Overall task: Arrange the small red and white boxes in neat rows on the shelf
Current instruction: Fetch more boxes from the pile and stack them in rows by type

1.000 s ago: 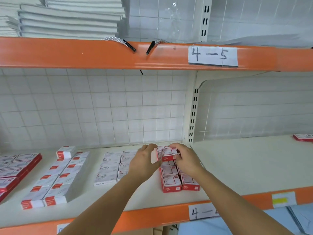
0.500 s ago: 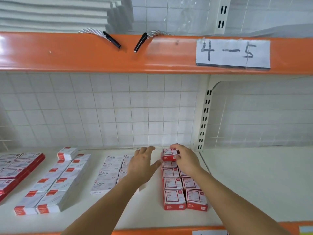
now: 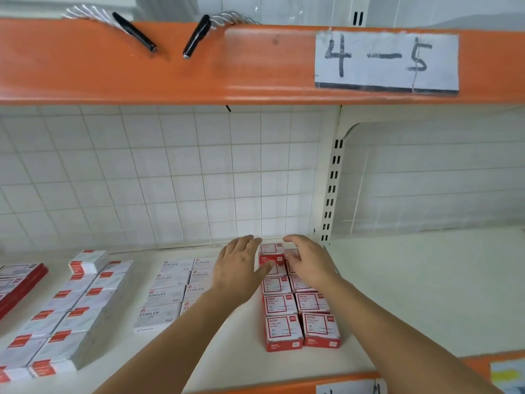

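Note:
Small red and white boxes [image 3: 298, 319] lie in two rows running front to back on the white shelf [image 3: 412, 294]. One more red and white box [image 3: 271, 251] sits raised at the back end of the left row. My left hand [image 3: 240, 268] lies with straight fingers left of that box, its thumb touching the box's side. My right hand [image 3: 309, 263] rests with relaxed fingers over the back boxes of the right row and hides them. Neither hand grips anything.
White staples boxes [image 3: 170, 297] lie in rows left of my hands. Further left are long rows of white boxes with red ends [image 3: 65, 317] and flat red packs [image 3: 17, 282]. An orange beam labelled 4-5 [image 3: 386, 61] hangs overhead. A slotted post [image 3: 331, 189] stands behind.
My right hand let go of the box it pinched; that box now sits at the back of the left row. Both hands have flattened beside it. The view moved closer to the shelf.

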